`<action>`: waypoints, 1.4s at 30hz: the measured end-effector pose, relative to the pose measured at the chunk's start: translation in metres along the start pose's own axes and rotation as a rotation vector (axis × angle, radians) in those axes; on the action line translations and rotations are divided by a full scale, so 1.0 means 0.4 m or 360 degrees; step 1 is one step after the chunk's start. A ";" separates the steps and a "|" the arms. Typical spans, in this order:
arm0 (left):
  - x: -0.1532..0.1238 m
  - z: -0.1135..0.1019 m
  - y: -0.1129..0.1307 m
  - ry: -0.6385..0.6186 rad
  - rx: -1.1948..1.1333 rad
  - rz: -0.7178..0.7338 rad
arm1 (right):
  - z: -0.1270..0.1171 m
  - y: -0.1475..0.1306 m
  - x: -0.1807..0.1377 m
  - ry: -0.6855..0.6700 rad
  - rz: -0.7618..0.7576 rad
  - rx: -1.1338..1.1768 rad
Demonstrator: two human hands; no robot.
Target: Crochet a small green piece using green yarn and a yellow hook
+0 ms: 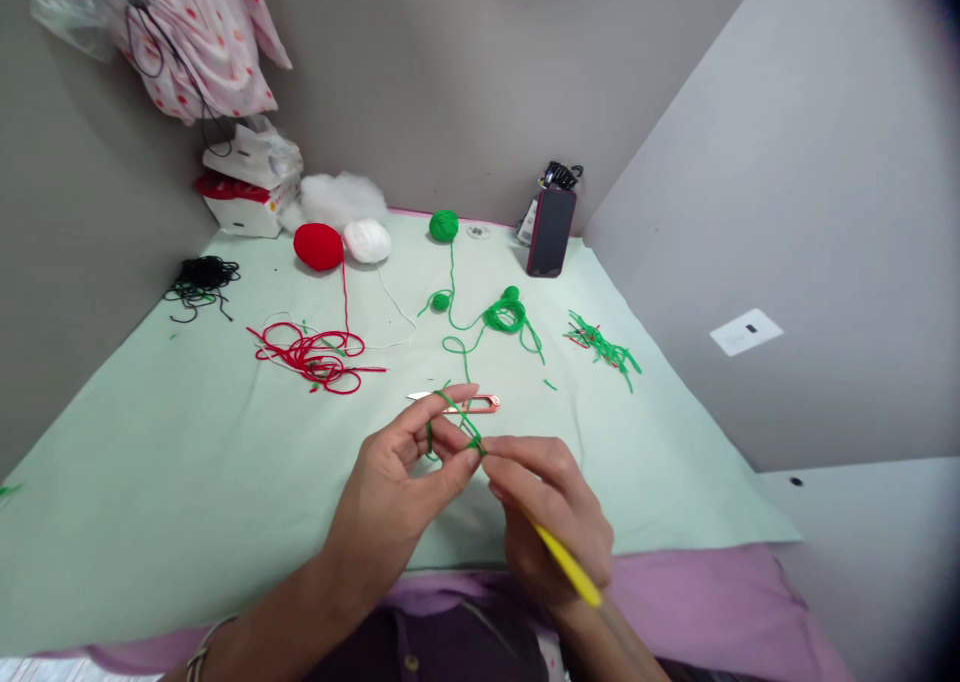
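Green yarn runs over the raised index finger of my left hand and loops round its other fingers. Between that thumb and a finger, a small bit of green crochet work is pinched. My right hand grips a crochet hook with a yellow handle, its tip meeting the green work. The hook's very end is hidden by fingers and yarn. Just behind my left fingers lie thread snips with orange handles. From the hands the yarn leads back to a green yarn ball.
A red yarn ball and a white yarn ball sit at the back left, near tangled red yarn. Black yarn lies far left. Coiled green yarn, green scraps and a propped phone stand rightward.
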State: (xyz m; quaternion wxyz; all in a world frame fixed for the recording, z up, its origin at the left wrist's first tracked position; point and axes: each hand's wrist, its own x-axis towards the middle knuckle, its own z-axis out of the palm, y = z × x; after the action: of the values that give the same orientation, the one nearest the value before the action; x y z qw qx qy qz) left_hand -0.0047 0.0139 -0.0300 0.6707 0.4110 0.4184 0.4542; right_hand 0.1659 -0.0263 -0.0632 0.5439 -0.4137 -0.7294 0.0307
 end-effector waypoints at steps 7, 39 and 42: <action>0.004 0.001 0.024 -0.0298 -0.0548 -0.0492 | 0.005 -0.006 0.008 0.0025 -0.0138 -0.0178; 0.012 -0.011 0.000 -0.0194 -0.0406 -0.0251 | 0.018 -0.015 0.053 0.0213 0.0696 0.0936; 0.005 -0.004 -0.007 -0.0197 -0.0370 -0.0203 | 0.022 -0.013 0.045 0.0181 0.0691 0.0904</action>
State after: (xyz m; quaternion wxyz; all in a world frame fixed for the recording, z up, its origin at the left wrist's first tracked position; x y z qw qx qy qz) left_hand -0.0050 0.0154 -0.0334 0.7658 0.3302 0.3460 0.4299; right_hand 0.1546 -0.0147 -0.0504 0.6576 -0.3924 -0.5555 0.3240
